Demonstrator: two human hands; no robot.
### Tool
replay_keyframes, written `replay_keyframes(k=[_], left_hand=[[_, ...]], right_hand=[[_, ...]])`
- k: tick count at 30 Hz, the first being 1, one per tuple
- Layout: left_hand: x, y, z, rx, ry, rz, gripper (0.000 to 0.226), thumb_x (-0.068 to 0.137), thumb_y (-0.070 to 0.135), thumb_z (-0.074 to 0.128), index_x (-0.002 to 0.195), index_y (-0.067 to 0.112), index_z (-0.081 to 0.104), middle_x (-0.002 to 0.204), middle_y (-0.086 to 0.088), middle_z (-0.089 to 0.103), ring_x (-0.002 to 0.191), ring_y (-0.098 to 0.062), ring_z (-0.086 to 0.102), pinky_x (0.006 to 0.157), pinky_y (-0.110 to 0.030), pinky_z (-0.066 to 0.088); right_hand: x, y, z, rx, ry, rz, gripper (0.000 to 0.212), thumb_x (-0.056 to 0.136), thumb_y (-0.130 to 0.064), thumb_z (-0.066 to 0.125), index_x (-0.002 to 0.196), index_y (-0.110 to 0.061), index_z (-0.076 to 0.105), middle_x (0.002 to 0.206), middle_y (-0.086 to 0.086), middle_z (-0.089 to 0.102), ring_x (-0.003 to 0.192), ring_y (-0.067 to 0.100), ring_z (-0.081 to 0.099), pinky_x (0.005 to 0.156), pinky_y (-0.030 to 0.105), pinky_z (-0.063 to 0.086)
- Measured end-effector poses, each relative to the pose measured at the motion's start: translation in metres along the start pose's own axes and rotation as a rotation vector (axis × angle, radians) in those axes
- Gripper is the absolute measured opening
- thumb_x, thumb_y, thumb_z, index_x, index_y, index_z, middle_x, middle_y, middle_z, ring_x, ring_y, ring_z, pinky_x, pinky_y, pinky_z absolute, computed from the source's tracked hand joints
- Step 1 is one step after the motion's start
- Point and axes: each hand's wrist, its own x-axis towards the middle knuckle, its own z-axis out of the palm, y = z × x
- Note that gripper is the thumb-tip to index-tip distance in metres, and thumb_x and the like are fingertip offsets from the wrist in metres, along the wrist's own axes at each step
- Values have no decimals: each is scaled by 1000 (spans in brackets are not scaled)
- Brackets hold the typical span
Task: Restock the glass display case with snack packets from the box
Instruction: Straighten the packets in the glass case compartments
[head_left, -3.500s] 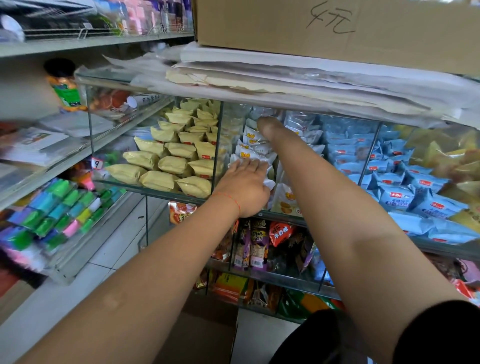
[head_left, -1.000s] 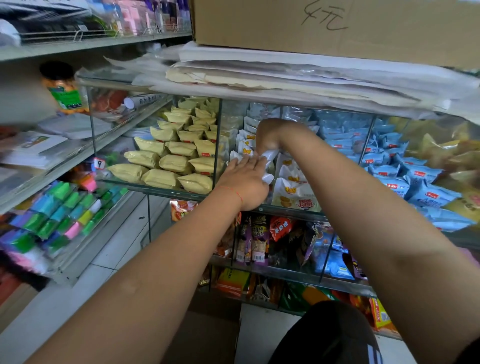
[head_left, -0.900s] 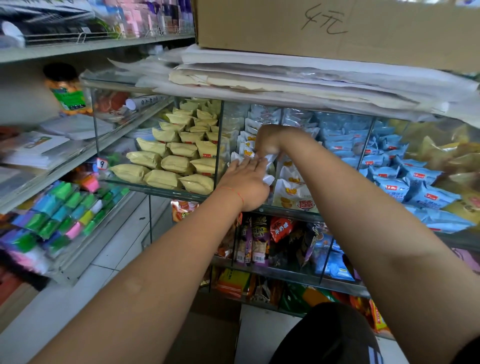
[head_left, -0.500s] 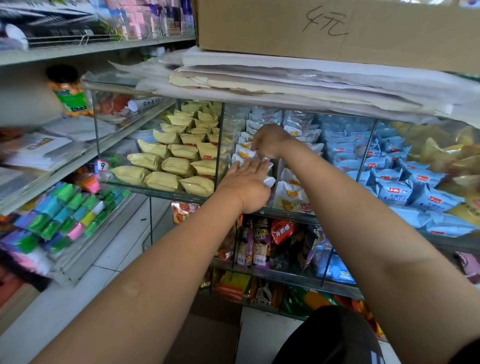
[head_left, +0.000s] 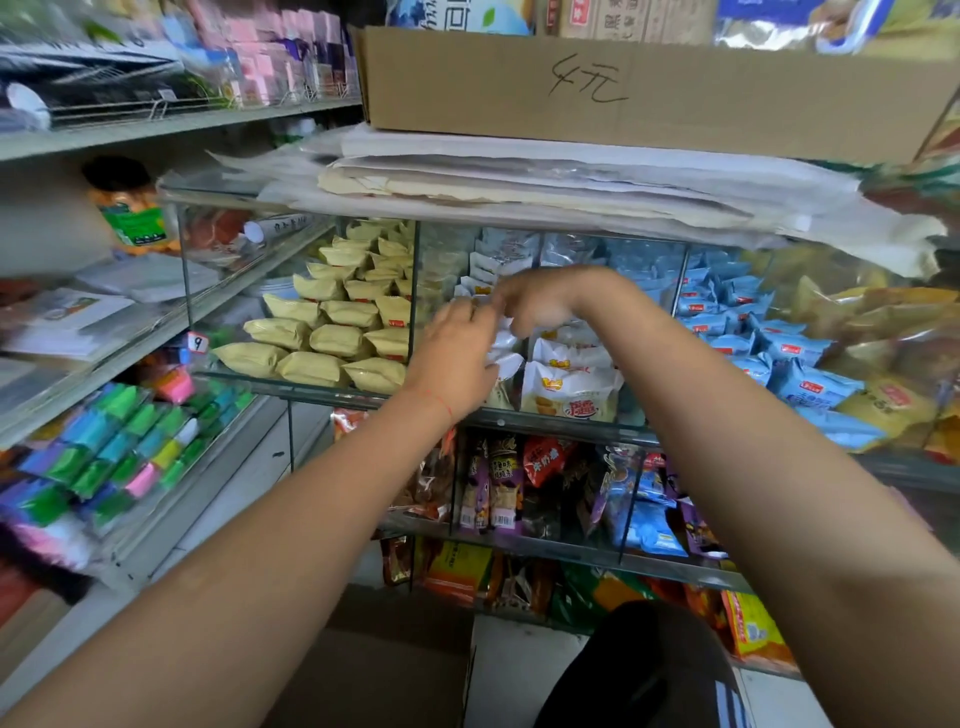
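At the bottom centre of the frame sits a brown box, partly cut off, with a dark knee beside it at lower right. Both forearms reach up from the bottom corners to the middle of the frame. The left hand lies against the white packets in the centre compartment of the glass case, fingers bent over a packet edge; a red thread circles its wrist. The right hand is just above, touching the left, fingers curled down into the same stack — blurred, so whether it actually pinches a packet cannot be told. Left of centre are yellow packets; right of centre, blue packets. Lower shelves hold mixed snacks. Above the case lie paper sheets and, across the top of the frame, a carton with handwriting.
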Motion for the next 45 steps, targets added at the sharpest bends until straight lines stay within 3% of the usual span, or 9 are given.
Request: replay_keyframes(k=[3,9,14,18,22,26,31,37,45], left_hand=[[-8,6,-4,-53,-48,-87,23,86,14,62,108,8,61,107,-14,64,103,-34,60,85,-43,50],[-9,11,-5,-106,-129,-157,26,87,13,53,106,6,68,107,-16,67,103,-35,62,83,-41,52],[-12,10,-1,-75,-129,-164,29,89,7,50,114,-2,60,113,-23,58,105,-39,57,82,-43,47],[-12,17,-1,-125,-14,-160,34,89,8,54,121,1,47,122,-21,50,113,-36,49,89,-43,43],[2,18,-3,-37,-66,-112,43,88,15,52,129,2,43,132,-18,43,126,-33,38,103,-39,34],[15,5,6,-20,-200,-94,58,95,26,43,149,10,29,155,-14,28,144,-29,22,117,-39,18],[15,0,17,50,-248,-51,53,100,28,30,152,19,28,161,-6,19,148,-24,11,121,-41,3],[17,0,22,78,-249,-47,53,98,29,29,150,20,30,158,-6,28,147,-23,16,120,-42,3],[20,-2,23,68,-264,-70,53,100,30,26,152,20,27,160,-6,23,149,-22,12,121,-42,1]], right_hand=[[-2,-5,9,-55,-144,-49,49,86,-9,59,132,-24,52,140,3,44,126,27,45,104,44,41],[-3,-5,16,31,-171,22,76,79,-33,73,145,-20,36,151,-1,33,137,21,34,108,39,35],[5,-11,39,166,100,2,46,81,-23,73,119,-4,56,124,15,59,103,27,57,74,30,39],[8,-12,44,136,201,-37,35,82,-17,70,113,-11,56,106,4,61,96,22,58,73,27,42],[4,-4,33,158,139,-47,21,82,-10,60,101,-19,58,92,1,62,84,20,58,69,29,45],[8,18,25,222,303,164,36,86,-3,45,116,-1,63,122,17,62,111,32,57,92,37,50],[35,45,38,301,497,527,36,94,-19,47,124,-2,55,132,17,54,118,32,55,93,37,50],[65,56,35,258,428,615,77,89,-59,39,149,-11,32,157,12,25,144,31,24,117,47,23],[75,64,34,259,254,636,86,83,-78,20,145,-22,41,154,10,32,142,32,28,117,51,16]])
